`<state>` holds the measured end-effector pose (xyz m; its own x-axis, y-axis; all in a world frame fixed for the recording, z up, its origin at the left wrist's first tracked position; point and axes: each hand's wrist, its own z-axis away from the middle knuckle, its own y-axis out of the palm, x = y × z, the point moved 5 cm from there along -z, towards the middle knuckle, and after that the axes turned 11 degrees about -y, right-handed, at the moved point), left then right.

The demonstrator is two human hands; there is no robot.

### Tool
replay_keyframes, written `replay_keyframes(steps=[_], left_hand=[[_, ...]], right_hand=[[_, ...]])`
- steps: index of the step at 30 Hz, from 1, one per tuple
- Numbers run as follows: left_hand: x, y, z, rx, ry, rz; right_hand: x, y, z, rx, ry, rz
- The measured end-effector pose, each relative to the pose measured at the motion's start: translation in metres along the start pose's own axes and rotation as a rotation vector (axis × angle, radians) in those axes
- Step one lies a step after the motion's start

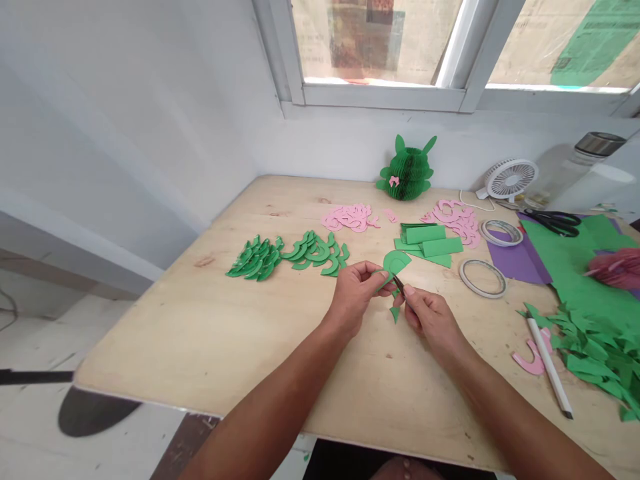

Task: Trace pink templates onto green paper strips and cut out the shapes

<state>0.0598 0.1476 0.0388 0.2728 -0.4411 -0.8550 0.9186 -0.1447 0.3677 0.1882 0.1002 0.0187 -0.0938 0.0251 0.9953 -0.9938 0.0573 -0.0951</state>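
A wooden table (280,353) lies beneath and a window (375,40) ahead as your left hand (356,290) pinches green paper (397,262), your right hand (434,315) holds dark scissors (399,284) against it, pink cutouts (347,218) beyond, green scraps (600,353) rightward.

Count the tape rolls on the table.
2: the far tape roll lies in front of the white fan, the near tape roll closer to the right hand.

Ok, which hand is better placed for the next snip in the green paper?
Probably the right hand: it grips the dark scissors, with their blades at the green paper. The left hand is occupied holding that paper.
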Motion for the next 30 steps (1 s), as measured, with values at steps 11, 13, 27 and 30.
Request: replay_keyframes(steps=[11,13,27,30], left_hand=[[-0.0010,0.0006,0.0011,-0.004,0.019,-0.003],[-0.0013,0.0010,0.0014,-0.001,0.023,-0.007],[-0.0005,0.0011,0.0012,-0.012,0.023,-0.022],[-0.0008,0.0010,0.0015,-0.019,0.026,-0.022]], right_hand=[[-0.0009,-0.0003,-0.0002,-0.016,-0.012,-0.013],[-0.0012,-0.0003,-0.0002,-0.016,-0.007,-0.015],[-0.0017,-0.0007,-0.0004,-0.022,-0.015,-0.005],[-0.0020,-0.0004,-0.0001,-0.019,-0.007,-0.008]])
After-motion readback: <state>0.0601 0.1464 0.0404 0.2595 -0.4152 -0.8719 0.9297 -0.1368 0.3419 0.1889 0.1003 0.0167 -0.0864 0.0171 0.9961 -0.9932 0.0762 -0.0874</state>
